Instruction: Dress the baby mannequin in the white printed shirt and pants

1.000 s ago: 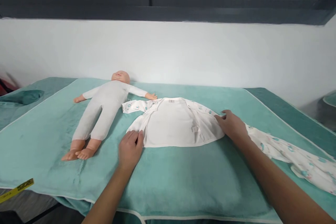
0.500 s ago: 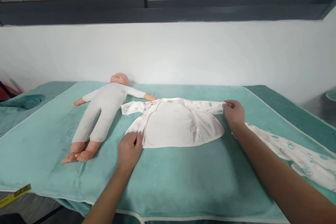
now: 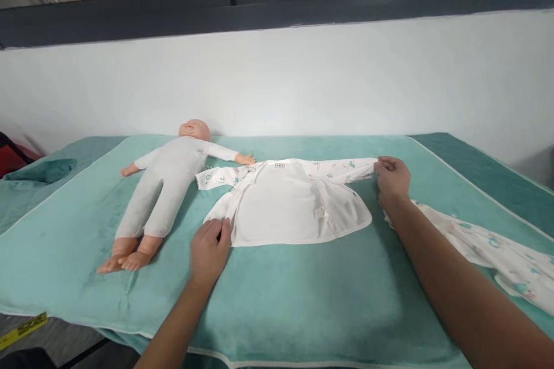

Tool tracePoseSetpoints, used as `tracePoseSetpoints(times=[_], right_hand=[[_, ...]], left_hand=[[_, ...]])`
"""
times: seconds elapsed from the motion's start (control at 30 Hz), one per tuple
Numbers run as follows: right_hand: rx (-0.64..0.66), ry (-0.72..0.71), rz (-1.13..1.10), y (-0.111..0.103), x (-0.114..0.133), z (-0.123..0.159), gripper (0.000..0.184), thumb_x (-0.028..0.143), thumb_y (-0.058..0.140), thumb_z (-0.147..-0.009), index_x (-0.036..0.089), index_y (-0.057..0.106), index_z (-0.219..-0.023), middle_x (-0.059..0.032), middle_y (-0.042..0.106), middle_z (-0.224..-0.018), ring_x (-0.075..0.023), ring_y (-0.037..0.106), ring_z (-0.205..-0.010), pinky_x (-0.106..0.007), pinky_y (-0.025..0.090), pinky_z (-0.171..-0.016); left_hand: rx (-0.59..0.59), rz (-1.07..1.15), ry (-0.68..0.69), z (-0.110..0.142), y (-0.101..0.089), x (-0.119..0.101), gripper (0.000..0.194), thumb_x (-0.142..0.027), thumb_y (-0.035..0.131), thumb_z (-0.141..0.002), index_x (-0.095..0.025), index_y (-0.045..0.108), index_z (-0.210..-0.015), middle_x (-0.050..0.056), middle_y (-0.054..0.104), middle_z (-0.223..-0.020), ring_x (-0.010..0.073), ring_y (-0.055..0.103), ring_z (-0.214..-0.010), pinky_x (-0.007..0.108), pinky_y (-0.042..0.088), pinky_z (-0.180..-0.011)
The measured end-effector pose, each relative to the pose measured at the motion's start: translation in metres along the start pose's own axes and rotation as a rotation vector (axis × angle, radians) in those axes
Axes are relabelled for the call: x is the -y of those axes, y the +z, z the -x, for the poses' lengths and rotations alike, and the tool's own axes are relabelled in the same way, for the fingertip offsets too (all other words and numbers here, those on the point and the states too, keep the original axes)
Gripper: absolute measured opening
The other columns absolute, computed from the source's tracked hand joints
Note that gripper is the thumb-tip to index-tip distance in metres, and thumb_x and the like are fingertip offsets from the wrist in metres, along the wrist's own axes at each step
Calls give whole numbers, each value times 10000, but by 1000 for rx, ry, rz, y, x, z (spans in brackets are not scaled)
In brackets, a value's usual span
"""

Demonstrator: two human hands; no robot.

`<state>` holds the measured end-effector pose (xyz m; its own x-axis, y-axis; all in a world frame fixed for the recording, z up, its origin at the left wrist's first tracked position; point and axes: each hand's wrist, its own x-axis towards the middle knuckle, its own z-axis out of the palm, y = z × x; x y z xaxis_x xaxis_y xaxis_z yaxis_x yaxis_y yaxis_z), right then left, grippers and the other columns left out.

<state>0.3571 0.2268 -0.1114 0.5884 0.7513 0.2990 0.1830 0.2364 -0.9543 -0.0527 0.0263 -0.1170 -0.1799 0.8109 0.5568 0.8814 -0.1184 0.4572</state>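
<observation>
A white baby shirt (image 3: 281, 207) lies spread open on the green blanket, its sleeves printed with small coloured figures and its neck label facing up. My left hand (image 3: 210, 248) is closed on the shirt's lower left edge. With fingertips pinched, my right hand (image 3: 392, 179) holds the cuff of the right sleeve, pulled out straight. To the left lies a baby doll (image 3: 168, 184) on its back in a white cloth body. One doll hand touches or nearly touches the shirt's left sleeve. Part of the left hand's grip is hidden behind its knuckles.
A second printed white garment (image 3: 489, 242) lies at the right, partly behind my right forearm. The green blanket (image 3: 311, 305) covers the surface up to the white wall (image 3: 277, 86). A barred window is above. Yellow tape (image 3: 23, 330) shows on the floor at lower left.
My right hand has moved slightly right and away from me, drawing the sleeve out longer and straighter. My left hand stays at the shirt's lower left edge. The view has tilted a little.
</observation>
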Motion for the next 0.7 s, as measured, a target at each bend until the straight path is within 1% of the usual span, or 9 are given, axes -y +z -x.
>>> tracePoseSetpoints(times=[0.13, 0.23, 0.27, 0.33, 0.43, 0.5, 0.6, 0.7], right_hand=[[35, 17, -24, 0, 4, 2, 270, 304, 640, -683, 194, 585, -923, 8, 585, -749, -142, 548, -666, -283, 461, -646], [67, 27, 13, -1, 9, 8, 289, 338, 661, -687, 189, 599, -927, 12, 589, -721, -142, 546, -637, -276, 458, -618], [86, 31, 65, -1, 11, 11, 292, 353, 660, -696, 187, 606, -930, 5, 602, -720, -151, 555, -637, -281, 461, -614], [125, 15, 245, -1, 14, 16, 303, 377, 653, -708, 188, 622, -943, -21, 633, -748, -178, 582, -671, -301, 474, -639], [196, -76, 543, -1, 17, 21, 307, 353, 623, -710, 194, 648, -971, -54, 654, -811, -225, 609, -767, -353, 492, -741], [239, -153, 618, 0, 16, 22, 323, 303, 577, -712, 197, 652, -1008, -75, 664, -875, -260, 620, -853, -394, 492, -811], [259, -258, 563, 1, 14, 20, 394, 243, 519, -713, 202, 625, -1091, -100, 665, -1051, -289, 610, -1020, -432, 478, -902], [268, -305, 466, 1, 10, 18, 461, 232, 508, -721, 204, 577, -1176, -105, 626, -1191, -286, 577, -1124, -452, 448, -985]], left_hand=[[13, 6, -13, 0, -1, -1, 403, -299, 433, -947, -216, 285, -582, -17, 405, -559, 135, 401, -580, 283, 306, -591], [18, 4, -15, 0, -1, -1, 396, -298, 431, -947, -215, 298, -583, -17, 410, -561, 137, 404, -584, 284, 308, -597], [17, 3, -16, 0, -1, -2, 395, -298, 433, -946, -215, 299, -583, -17, 411, -561, 137, 405, -585, 284, 308, -597], [15, 1, -21, 0, -1, -2, 399, -299, 436, -943, -215, 293, -580, -17, 409, -558, 138, 406, -583, 285, 306, -595], [16, 5, -31, -1, -2, -3, 408, -301, 437, -944, -216, 283, -576, -17, 410, -555, 138, 409, -582, 284, 306, -593], [21, 6, -34, -1, -2, -4, 408, -304, 436, -945, -217, 284, -576, -16, 414, -557, 139, 413, -584, 285, 307, -594], [22, 1, -31, -1, -3, -4, 403, -304, 434, -943, -220, 284, -579, -13, 417, -559, 142, 419, -589, 287, 307, -595], [18, 3, -28, 0, -3, -3, 402, -306, 428, -944, -221, 281, -580, -12, 416, -558, 144, 420, -592, 288, 308, -596]])
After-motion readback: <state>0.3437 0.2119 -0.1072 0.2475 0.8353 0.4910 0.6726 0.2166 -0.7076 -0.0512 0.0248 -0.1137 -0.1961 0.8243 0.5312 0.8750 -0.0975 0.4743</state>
